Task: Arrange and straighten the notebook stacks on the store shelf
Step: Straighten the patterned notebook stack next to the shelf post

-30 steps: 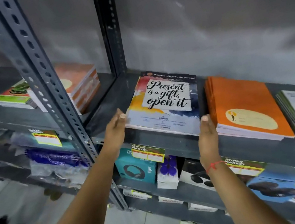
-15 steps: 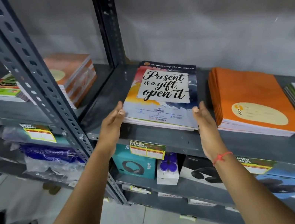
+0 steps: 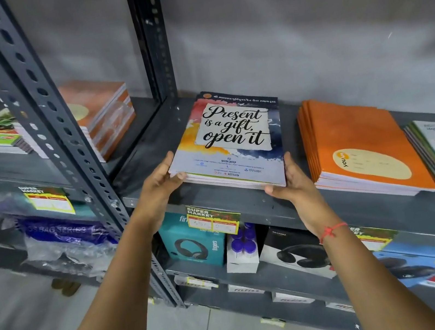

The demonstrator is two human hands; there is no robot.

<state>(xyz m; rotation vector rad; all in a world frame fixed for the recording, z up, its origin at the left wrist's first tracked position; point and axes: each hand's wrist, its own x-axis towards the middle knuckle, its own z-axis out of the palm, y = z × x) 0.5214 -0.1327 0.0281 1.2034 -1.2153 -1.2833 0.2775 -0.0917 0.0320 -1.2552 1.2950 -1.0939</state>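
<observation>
Notebook stacks [image 3: 229,145], four, two hands [image 3: 158,187] gripping one

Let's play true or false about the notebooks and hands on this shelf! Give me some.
1. Both hands hold the stack of notebooks with the "Present is a gift, open it" cover. True: left hand, right hand.
2. The orange notebook stack lies left of the held stack. False: it lies to the right.
3. A red thread circles the left wrist. False: the right wrist.
4. A teal headphone box sits on the shelf below. True.
</observation>
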